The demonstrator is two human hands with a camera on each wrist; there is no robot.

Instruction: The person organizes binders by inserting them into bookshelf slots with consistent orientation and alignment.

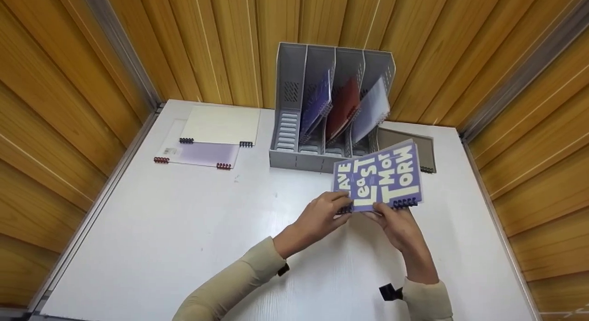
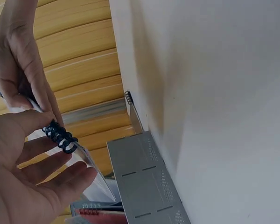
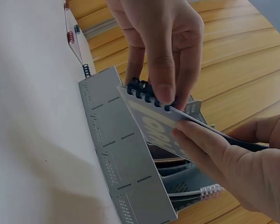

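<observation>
Both hands hold a purple spiral notebook with big cream lettering above the white table, its black coils along the lower edge. At the left coil, my left hand pinches the notebook's edge; in the left wrist view its thumb lies by the coil. My right hand grips the lower edge between the coils, thumb on the lettered cover. Behind the notebook stands a grey file rack with four slots. Its slots hold a blue notebook, a red notebook and a pale notebook, all leaning.
Back left on the table, a cream notebook overlaps a clear-covered one with red coils. A grey-brown notebook lies right of the rack, partly hidden by the lettered one. Wood-panelled walls enclose the table's back and sides.
</observation>
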